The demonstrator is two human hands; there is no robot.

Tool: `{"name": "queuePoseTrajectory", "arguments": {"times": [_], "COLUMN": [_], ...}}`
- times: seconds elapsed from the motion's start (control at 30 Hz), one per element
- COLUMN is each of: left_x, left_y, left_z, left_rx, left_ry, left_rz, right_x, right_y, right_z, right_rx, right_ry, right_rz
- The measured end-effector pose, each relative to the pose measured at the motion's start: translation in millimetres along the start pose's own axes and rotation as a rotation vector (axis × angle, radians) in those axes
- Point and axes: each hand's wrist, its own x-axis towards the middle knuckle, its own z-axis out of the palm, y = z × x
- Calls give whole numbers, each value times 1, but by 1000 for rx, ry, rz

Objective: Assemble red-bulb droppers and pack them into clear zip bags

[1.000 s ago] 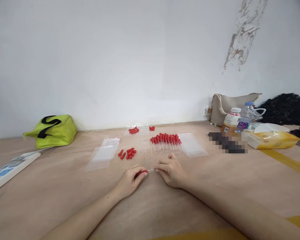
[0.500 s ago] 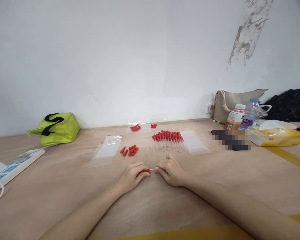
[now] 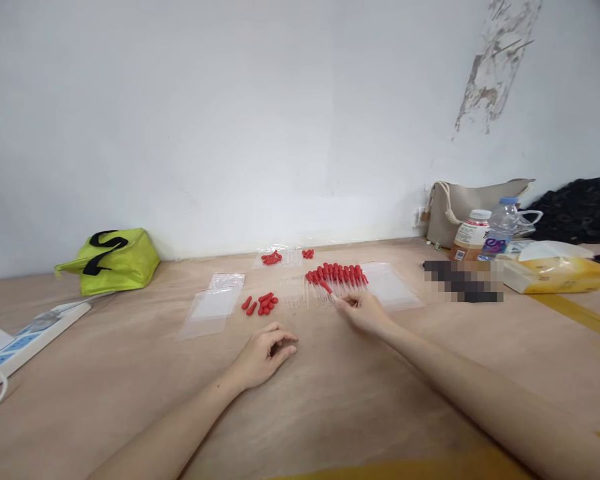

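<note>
pinching a red-topped dropper [image 3: 325, 287], right hand [image 3: 365, 312] is near a flat bag [image 3: 394, 291].

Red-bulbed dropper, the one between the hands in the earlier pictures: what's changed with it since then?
The left hand has let go of the red bulb and stays about where it was, its fingers parted. The right hand has carried the dropper forward, away from the person, to the row of droppers, and still holds it. The loose red bulbs and plastic bags look unmoved.

Wht wall [image 3: 230, 120] w/ peeling patch [image 3: 495, 70] behind brn tbl [image 3: 130, 367].
</note>
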Motion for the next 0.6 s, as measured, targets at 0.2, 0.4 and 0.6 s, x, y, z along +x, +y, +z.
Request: {"name": "queuePoseTrajectory", "arguments": {"times": [0.2,0.4,0.6], "left_x": [-1,-2,-3], "left_y": [2,2,3], "left_z": [-1,-2,-1], "left_rx": [6,26,34], "left_ry": [-3,-1,2], "left_rz": [30,66,77], "right_x": [43,66,69], "right_y": [-19,-37,-31], "right_z": [9,45,58], "right_rx": [-88,-271,-382], "right_ry": [139,158,159], "right_rz": [247,245,246]}}
